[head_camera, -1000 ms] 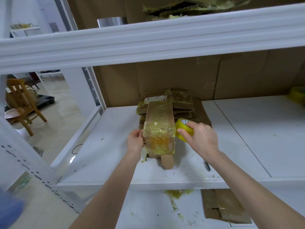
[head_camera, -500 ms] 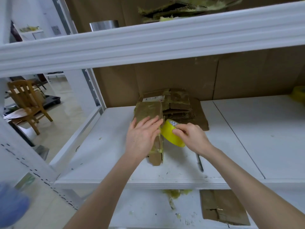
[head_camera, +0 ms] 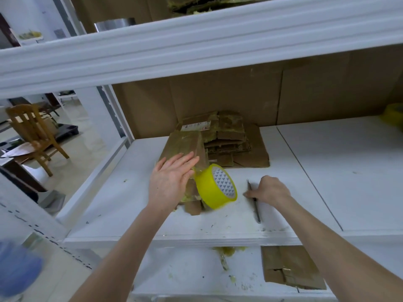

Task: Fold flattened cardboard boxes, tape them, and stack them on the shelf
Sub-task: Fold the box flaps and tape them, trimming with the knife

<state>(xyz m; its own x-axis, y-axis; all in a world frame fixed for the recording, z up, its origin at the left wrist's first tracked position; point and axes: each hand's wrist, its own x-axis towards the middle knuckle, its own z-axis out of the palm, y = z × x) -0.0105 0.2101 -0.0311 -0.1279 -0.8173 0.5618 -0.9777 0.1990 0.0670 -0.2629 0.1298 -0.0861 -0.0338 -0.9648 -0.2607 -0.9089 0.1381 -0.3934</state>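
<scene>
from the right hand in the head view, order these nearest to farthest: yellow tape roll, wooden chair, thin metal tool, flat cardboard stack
From the right hand:
1. Thin metal tool, under its fingers.
2. Yellow tape roll, just left, hanging against the box.
3. Flat cardboard stack, behind, at the back of the shelf.
4. Wooden chair, far left, off the shelf.

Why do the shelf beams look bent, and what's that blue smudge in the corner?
Head view: the wide-angle lens bows the shelf beam; the blue blur at bottom left is too close and out of focus to identify; the tape roll and both hands look sharp.
</scene>
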